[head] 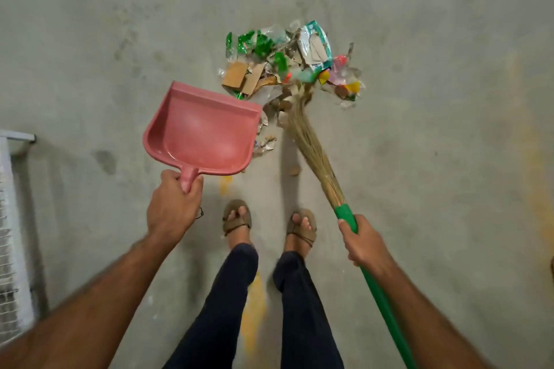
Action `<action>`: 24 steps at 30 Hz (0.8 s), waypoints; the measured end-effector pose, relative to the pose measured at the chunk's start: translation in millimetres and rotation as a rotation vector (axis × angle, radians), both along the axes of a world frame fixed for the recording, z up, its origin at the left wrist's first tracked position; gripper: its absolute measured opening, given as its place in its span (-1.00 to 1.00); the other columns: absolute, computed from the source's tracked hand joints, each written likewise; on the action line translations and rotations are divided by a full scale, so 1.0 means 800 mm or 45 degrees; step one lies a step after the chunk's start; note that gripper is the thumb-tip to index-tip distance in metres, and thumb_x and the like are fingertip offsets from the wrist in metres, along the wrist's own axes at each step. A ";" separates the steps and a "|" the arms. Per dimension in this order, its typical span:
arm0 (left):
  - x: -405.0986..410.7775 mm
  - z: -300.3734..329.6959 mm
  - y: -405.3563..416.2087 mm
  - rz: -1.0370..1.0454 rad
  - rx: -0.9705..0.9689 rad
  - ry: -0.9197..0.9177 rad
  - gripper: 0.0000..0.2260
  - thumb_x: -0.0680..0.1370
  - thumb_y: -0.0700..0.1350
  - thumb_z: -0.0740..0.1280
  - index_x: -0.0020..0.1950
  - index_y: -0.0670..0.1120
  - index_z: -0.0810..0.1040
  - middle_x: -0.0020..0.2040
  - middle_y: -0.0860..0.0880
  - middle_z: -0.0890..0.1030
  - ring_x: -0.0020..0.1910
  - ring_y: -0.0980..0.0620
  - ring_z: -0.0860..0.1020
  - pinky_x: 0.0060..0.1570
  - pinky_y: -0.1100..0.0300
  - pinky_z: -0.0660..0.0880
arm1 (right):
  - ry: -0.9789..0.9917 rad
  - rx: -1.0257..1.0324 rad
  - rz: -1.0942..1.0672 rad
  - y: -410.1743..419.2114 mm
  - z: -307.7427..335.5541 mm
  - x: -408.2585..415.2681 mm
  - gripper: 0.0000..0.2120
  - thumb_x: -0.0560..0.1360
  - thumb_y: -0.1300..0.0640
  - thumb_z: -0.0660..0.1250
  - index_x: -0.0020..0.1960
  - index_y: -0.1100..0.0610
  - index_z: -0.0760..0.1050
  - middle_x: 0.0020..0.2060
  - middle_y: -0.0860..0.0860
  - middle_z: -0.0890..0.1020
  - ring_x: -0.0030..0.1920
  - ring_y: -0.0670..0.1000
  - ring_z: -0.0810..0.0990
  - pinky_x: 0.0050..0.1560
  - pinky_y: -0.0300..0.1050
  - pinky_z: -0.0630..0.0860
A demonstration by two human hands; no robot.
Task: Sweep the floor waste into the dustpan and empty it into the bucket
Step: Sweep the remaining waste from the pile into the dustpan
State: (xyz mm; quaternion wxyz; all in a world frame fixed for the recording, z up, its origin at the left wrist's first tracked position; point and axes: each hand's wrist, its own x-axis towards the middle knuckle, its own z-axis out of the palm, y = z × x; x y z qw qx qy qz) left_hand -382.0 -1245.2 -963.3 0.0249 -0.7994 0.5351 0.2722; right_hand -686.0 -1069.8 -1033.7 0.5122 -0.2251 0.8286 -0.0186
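Observation:
A pile of floor waste (287, 63), made of green wrappers, cardboard scraps and clear plastic, lies on the grey concrete floor ahead of me. My left hand (174, 207) grips the short handle of a pink dustpan (204, 135), which is empty and held above the floor just left of the pile. My right hand (364, 241) grips the green handle of a grass broom (311, 147). The broom's bristle tips touch the near edge of the pile. No bucket is in view.
My feet in brown sandals (268, 225) stand just behind the pile. A white wire-mesh frame (12, 234) runs along the left edge. Yellow paint smears (253, 308) mark the floor between my legs and at the right.

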 end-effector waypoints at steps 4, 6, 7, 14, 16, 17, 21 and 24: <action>0.009 -0.013 -0.022 0.053 0.007 0.013 -0.64 0.59 0.16 0.31 0.10 -0.14 0.42 -0.11 -0.09 0.56 -0.17 -0.14 0.47 -0.14 0.04 0.39 | 0.145 -0.057 0.128 0.052 0.062 -0.012 -0.70 0.60 -0.25 0.16 0.24 -0.13 0.37 -0.27 -0.01 0.63 -0.31 0.03 0.63 -0.29 -0.03 0.57; 0.014 -0.014 -0.027 0.084 -0.004 0.040 -0.64 0.59 0.16 0.31 0.09 -0.13 0.41 -0.12 -0.10 0.56 -0.18 -0.13 0.49 -0.16 0.04 0.38 | 0.225 -0.078 0.155 0.084 0.100 -0.014 -0.70 0.59 -0.22 0.21 0.26 -0.13 0.38 -0.27 -0.02 0.62 -0.27 0.09 0.65 -0.29 -0.02 0.52; 0.017 -0.015 -0.030 0.098 -0.014 0.053 -0.64 0.59 0.16 0.31 0.09 -0.13 0.41 -0.13 -0.10 0.57 -0.18 -0.13 0.50 -0.17 0.04 0.38 | 0.273 -0.080 0.162 0.099 0.114 -0.012 -0.70 0.57 -0.20 0.26 0.26 -0.14 0.40 -0.27 -0.01 0.62 -0.21 0.15 0.67 -0.26 0.00 0.52; 0.048 -0.025 -0.035 0.283 -0.129 0.093 -0.67 0.59 0.14 0.31 0.10 -0.13 0.44 -0.15 -0.06 0.55 -0.18 -0.12 0.52 -0.15 0.05 0.38 | 0.170 0.010 0.283 0.128 0.119 0.043 -0.70 0.46 -0.06 0.46 0.14 -0.19 0.46 -0.52 -0.12 0.52 -0.35 0.00 0.68 -0.45 -0.38 0.44; 0.061 -0.030 -0.034 0.343 -0.144 0.076 -0.67 0.59 0.13 0.31 0.10 -0.13 0.44 -0.14 -0.06 0.55 -0.17 -0.12 0.52 -0.13 0.04 0.39 | 0.072 0.084 0.450 0.110 0.091 0.068 -0.73 0.50 -0.22 0.33 0.16 -0.28 0.36 -0.37 -0.08 0.59 -0.16 0.01 0.71 -0.33 -0.29 0.48; 0.067 -0.033 -0.034 0.364 -0.144 0.067 -0.66 0.59 0.14 0.31 0.11 -0.13 0.44 -0.13 -0.06 0.55 -0.16 -0.13 0.52 -0.12 0.04 0.41 | 0.030 0.107 0.559 0.096 0.071 0.080 -0.71 0.53 -0.27 0.26 0.20 -0.25 0.33 -0.25 -0.05 0.64 -0.07 0.03 0.70 -0.23 -0.15 0.51; 0.089 -0.050 -0.030 0.328 -0.112 0.028 -0.67 0.59 0.12 0.32 0.10 -0.15 0.44 -0.13 -0.07 0.54 -0.15 -0.14 0.49 -0.11 0.05 0.39 | -0.111 0.099 0.742 0.013 -0.026 0.119 -0.49 0.62 -0.22 0.12 0.47 0.02 0.24 0.16 0.14 0.65 0.15 0.20 0.63 0.05 0.02 0.52; 0.099 -0.062 -0.030 0.216 -0.080 0.006 -0.67 0.59 0.13 0.32 0.08 -0.13 0.42 -0.18 -0.04 0.53 -0.19 -0.12 0.50 -0.14 0.05 0.40 | -0.066 0.135 0.555 -0.052 -0.082 0.122 -0.40 0.59 -0.23 0.12 0.49 0.11 0.25 0.16 0.24 0.61 0.09 0.29 0.65 0.13 0.14 0.60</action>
